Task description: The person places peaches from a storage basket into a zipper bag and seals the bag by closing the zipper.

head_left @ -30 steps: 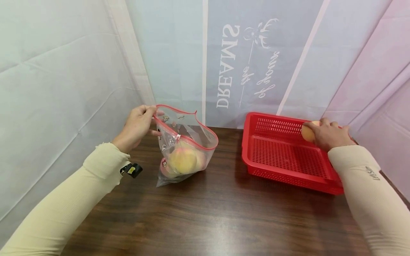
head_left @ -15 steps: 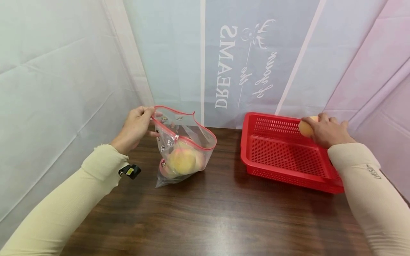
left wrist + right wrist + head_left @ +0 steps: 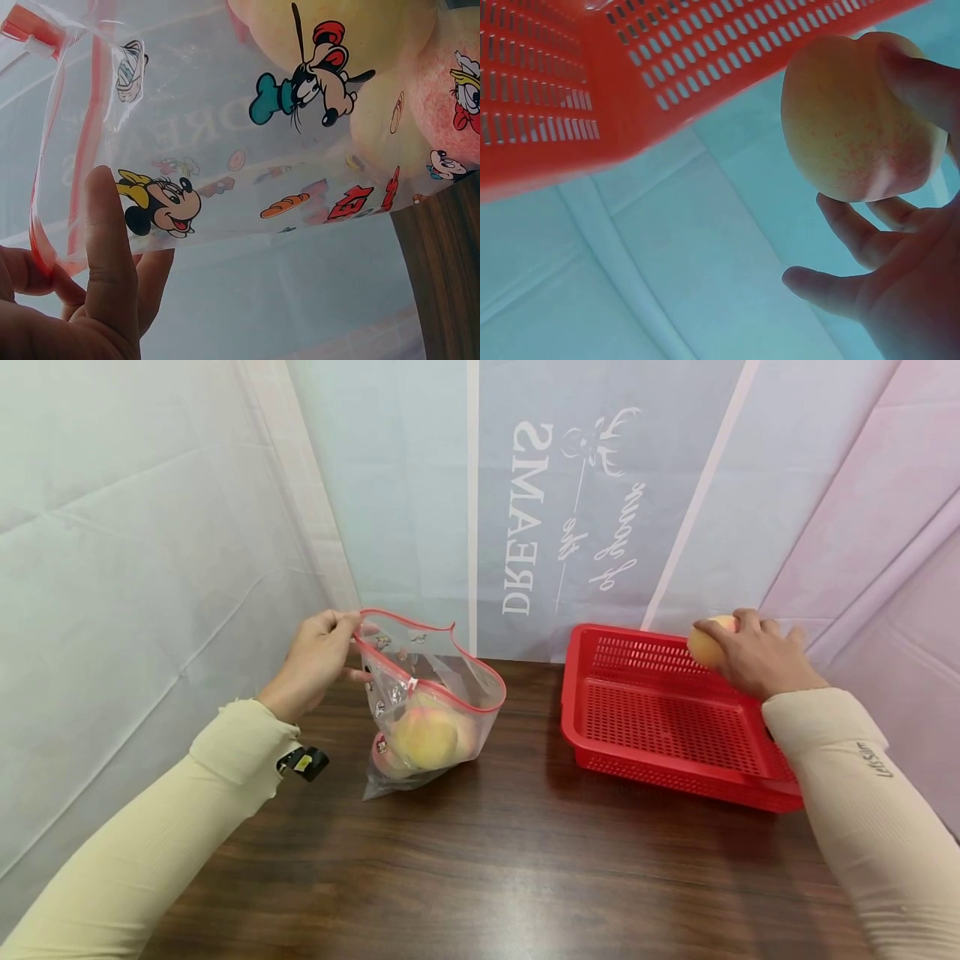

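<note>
My left hand [image 3: 315, 656] pinches the red-rimmed mouth of a clear zip bag [image 3: 480, 727] printed with cartoon figures, keeping it spread wide. Several peaches [image 3: 426, 737] lie at the bottom of the bag, on the table. In the left wrist view the pinched corner of the bag [image 3: 217, 217] shows beside the fingers [image 3: 109, 247]. Over the far right part of a red plastic basket [image 3: 573, 702], my right hand [image 3: 765, 656] grips a single peach [image 3: 705, 647]. The right wrist view has this yellow and pink peach [image 3: 855, 120] between thumb and fingers, above the basket rim.
The bag and basket stand on a dark wooden table [image 3: 465, 860], with a gap between them. Behind them hangs a printed cloth backdrop [image 3: 412, 485]; more cloth [image 3: 150, 568] closes off the left and right sides. The basket floor shows bare perforated mesh.
My right hand has lifted the peach slightly up and to the left, out of the basket's right end. The left hand and the bag have hardly moved.
</note>
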A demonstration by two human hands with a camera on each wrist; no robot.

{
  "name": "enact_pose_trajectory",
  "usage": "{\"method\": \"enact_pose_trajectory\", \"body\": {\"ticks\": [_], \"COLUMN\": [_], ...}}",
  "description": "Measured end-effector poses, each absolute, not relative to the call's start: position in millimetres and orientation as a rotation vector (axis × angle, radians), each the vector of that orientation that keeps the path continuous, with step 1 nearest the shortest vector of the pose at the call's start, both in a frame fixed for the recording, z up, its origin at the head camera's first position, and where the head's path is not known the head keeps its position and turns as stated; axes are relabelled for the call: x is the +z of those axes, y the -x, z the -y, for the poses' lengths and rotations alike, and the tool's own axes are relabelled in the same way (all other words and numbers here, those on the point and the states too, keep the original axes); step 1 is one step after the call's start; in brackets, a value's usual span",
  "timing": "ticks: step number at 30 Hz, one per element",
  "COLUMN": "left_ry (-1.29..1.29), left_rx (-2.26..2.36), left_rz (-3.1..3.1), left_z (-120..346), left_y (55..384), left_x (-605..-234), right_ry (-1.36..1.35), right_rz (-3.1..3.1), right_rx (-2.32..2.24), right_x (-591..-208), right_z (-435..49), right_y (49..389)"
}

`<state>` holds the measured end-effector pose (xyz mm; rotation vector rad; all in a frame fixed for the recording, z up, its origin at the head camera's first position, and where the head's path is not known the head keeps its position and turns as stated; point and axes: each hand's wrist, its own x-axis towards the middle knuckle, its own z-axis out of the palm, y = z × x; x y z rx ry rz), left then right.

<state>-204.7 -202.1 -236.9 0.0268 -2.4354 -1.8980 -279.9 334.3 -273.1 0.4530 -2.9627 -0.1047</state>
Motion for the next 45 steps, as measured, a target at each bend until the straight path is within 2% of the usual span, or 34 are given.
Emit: {"method": "enact_pose_trajectory", "body": {"ticks": [45], "left_ry": [-0.025], "left_rx": [-1.91], "left_rz": [2.418], "left_z": [203], "left_y": [205], "left_x": [-239], "right_ry": [-0.67], "right_rz": [2.779], "right_rx": [0.008], "right_x": [-235], "right_z": [-255], "right_y": [263]}}
